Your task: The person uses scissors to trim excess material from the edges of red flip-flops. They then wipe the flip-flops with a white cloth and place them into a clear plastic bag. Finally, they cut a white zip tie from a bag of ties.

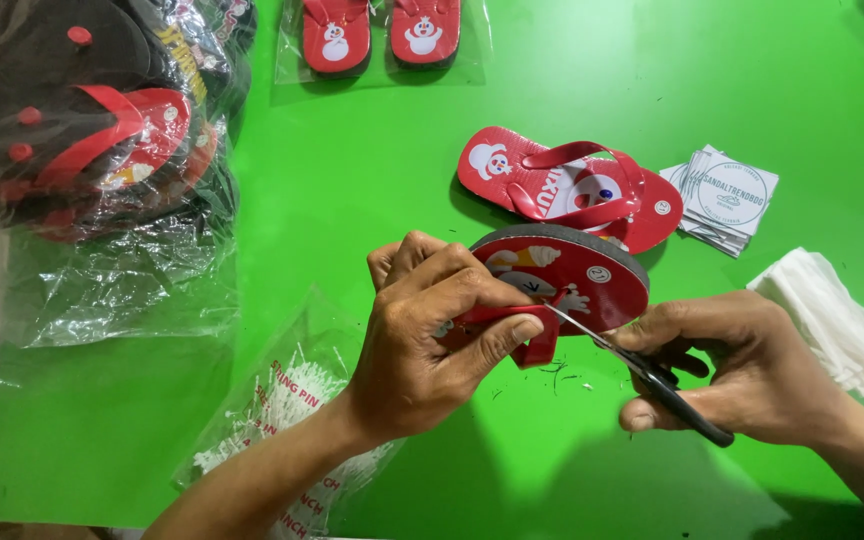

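Observation:
My left hand point(430, 335) grips a small red flip-flop sandal point(577, 272) with a cartoon print, tilted up off the green table, thumb pressing on its red strap. My right hand point(737, 365) holds black-handled scissors point(652, 372), blades pointing left with the tips at the sandal's strap near my left thumb. A second matching red sandal point(562, 185) lies flat on the table just behind.
A pile of bagged black and red sandals point(92, 120) fills the far left. A bagged red pair point(380, 35) lies at the top. A stack of round-printed white cards point(724, 198) and white folded sheets point(832, 320) sit at right. A bag of white pins point(287, 420) lies under my left forearm.

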